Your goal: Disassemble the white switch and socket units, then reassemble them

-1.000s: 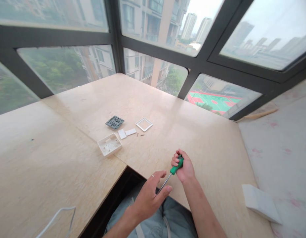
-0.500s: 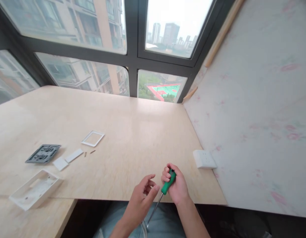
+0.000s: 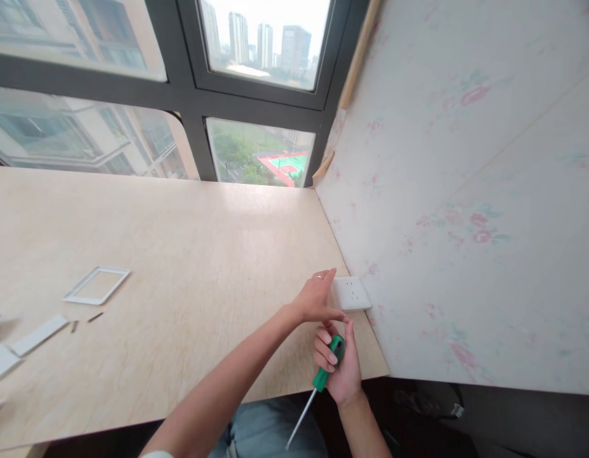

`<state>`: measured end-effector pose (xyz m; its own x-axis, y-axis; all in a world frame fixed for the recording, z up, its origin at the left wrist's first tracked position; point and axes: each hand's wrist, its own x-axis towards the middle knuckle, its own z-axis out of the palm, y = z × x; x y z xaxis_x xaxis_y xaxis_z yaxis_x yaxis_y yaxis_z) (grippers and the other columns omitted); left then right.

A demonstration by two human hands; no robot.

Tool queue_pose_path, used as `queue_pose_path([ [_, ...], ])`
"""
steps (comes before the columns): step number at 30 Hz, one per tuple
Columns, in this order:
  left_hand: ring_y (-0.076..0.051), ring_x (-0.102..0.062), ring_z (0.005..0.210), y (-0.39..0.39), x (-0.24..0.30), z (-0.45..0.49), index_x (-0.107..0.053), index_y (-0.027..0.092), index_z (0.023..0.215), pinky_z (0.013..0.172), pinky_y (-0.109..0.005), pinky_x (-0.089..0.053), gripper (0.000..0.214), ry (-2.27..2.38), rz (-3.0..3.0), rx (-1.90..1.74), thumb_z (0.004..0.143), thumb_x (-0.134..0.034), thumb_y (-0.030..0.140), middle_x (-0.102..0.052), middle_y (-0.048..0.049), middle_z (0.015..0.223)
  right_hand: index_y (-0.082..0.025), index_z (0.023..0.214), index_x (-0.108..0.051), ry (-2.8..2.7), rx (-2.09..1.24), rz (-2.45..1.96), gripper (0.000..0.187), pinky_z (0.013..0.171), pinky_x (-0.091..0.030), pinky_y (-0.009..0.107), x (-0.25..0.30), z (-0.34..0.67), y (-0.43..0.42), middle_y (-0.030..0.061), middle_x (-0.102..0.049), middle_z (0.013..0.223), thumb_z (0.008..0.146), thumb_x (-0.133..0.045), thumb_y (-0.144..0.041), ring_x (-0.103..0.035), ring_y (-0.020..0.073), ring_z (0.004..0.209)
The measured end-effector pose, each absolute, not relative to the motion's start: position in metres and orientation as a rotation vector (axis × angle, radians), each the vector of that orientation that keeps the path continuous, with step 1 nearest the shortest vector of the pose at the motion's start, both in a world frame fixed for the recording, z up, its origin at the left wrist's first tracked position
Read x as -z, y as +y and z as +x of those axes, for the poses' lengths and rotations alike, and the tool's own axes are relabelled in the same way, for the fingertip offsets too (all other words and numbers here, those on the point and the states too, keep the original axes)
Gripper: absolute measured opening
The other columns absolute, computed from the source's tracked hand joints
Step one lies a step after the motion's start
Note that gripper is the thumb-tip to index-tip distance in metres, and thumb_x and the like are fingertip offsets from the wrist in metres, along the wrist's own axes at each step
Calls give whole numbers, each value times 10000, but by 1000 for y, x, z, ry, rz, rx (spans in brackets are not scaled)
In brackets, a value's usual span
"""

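Note:
My right hand is closed round the green handle of a screwdriver, whose metal shaft points down and left past the table's front edge. My left hand reaches across above it, fingers stretched toward a white wall socket low on the right wall. Its fingertips touch or nearly touch the socket's left edge, and it holds nothing. A ring shows on one finger.
On the wooden table to the left lie a white square frame, two small white plates and two small screws. The pale flowered wall rises on the right; dark-framed windows stand behind.
The view has swung right, so the switch parts slid to the left edge. My left hand left the screwdriver's shaft and reached out to the wall socket. My right hand kept the screwdriver.

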<state>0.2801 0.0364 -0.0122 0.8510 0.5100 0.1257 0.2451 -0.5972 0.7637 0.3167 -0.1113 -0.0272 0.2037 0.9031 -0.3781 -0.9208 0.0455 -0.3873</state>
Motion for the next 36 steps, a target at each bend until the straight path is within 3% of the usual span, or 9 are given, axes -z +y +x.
queue_pose_path([
  [3, -465, -437, 1385, 41, 9, 299, -303, 52, 1500, 1105, -570, -395, 1201, 529, 2308, -331, 562, -897, 511, -449, -320, 1474, -170, 979, -647, 50, -1387, -513, 411, 306, -210, 97, 32, 320, -117, -99, -459, 637, 807, -779, -520, -265, -13, 360],
  [8, -426, -592, 1202, 36, 12, 307, -387, 88, 1462, 1003, -542, -484, 1012, 575, 2352, -363, 611, -856, 373, -587, -245, 1323, -170, 900, -650, 45, -1395, -495, 328, 308, -236, 103, 33, 319, -115, -94, -446, 636, 843, -760, -473, -292, -4, 366],
  [14, -367, -544, 1293, 37, 14, 245, -345, 145, 1521, 1093, -528, -447, 1034, 643, 2138, -579, 655, -845, 405, -516, -203, 1459, -164, 858, -674, 10, -1405, -547, 305, 304, -236, 118, 32, 319, -115, -95, -437, 615, 831, -772, -451, -275, 0, 361],
  [19, -339, -514, 1357, 32, 10, 133, -321, 288, 1551, 1077, -529, -475, 984, 727, 2066, -815, 718, -823, 437, -481, -139, 1532, -182, 861, -677, -21, -1419, -611, 246, 306, -243, 113, 32, 318, -117, -97, -432, 612, 848, -751, -416, -270, 3, 362],
  [29, -322, -513, 1381, -17, 23, -22, -254, 268, 1574, 1088, -522, -493, 941, 1132, 2163, -933, 791, -768, 360, -488, -167, 1523, -185, 852, -650, -17, -1433, -810, 180, 301, -296, 127, 25, 312, -119, -86, -448, 606, 786, -776, -296, -333, 19, 364],
  [36, -332, -522, 1360, -34, 31, -57, -355, 274, 1538, 1090, -512, -492, 811, 1288, 2162, -1101, 832, -747, 346, -523, -172, 1457, -195, 820, -595, -11, -1451, -794, 157, 365, -377, 130, 25, 279, -83, -63, -480, 638, 790, -742, -238, -417, 39, 432],
])
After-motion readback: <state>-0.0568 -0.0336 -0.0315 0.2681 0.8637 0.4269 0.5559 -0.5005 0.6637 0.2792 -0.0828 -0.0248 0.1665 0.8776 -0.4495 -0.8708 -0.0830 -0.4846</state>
